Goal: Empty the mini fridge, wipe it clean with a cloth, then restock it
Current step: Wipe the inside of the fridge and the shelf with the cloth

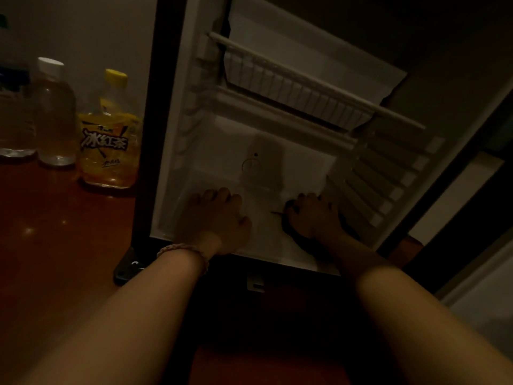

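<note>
The mini fridge [177, 134] stands open in front of me, its white inside bare of food or drink. My left hand [219, 218] rests flat on the fridge floor at the left, fingers spread. My right hand [313, 215] lies on a dark cloth [294, 232] on the floor at the right, its fingers curled over the cloth. A white shelf [277, 115] crosses the fridge above both hands. A braided band sits on my left wrist.
On the reddish-brown floor [55, 245] left of the fridge stand a yellow iced-tea bottle [109, 140], a clear bottle with a white cap [54, 112] and a further bottle [14, 107] at the frame's edge. The fridge door [455, 190] hangs open at the right.
</note>
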